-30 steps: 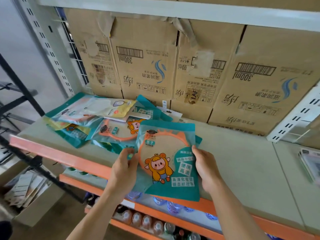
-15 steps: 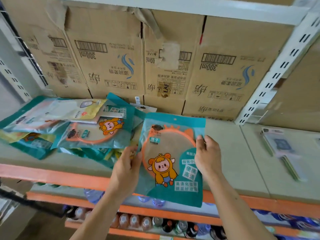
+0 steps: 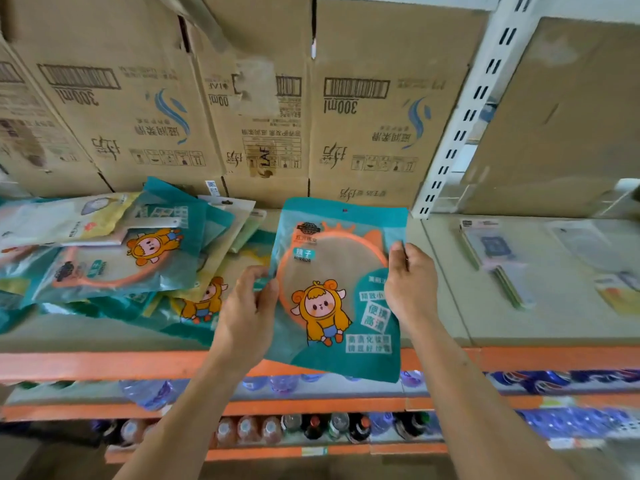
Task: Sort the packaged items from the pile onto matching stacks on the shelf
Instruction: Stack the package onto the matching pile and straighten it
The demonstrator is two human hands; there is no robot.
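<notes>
I hold a teal mirror packet (image 3: 337, 271) with an orange ring and a cartoon figure upright above the shelf's front edge. My left hand (image 3: 247, 313) grips its left edge and my right hand (image 3: 408, 285) grips its right edge. To the left lies the pile of packets (image 3: 114, 258), several teal ones like it plus a yellow-white one on top. On the shelf section to the right rest flat clear-wrapped packets (image 3: 491, 247) in small stacks.
Cardboard boxes (image 3: 270, 109) line the back of the grey shelf (image 3: 440, 317). A white slotted upright (image 3: 460, 126) divides the two sections. The orange front rail (image 3: 104, 363) runs below, with bottles (image 3: 311, 427) on lower shelves.
The view has swung to the right, and both hands have carried the mirror packet rightward, away from the pile. The right-hand shelf section with its flat packets has come into sight.
</notes>
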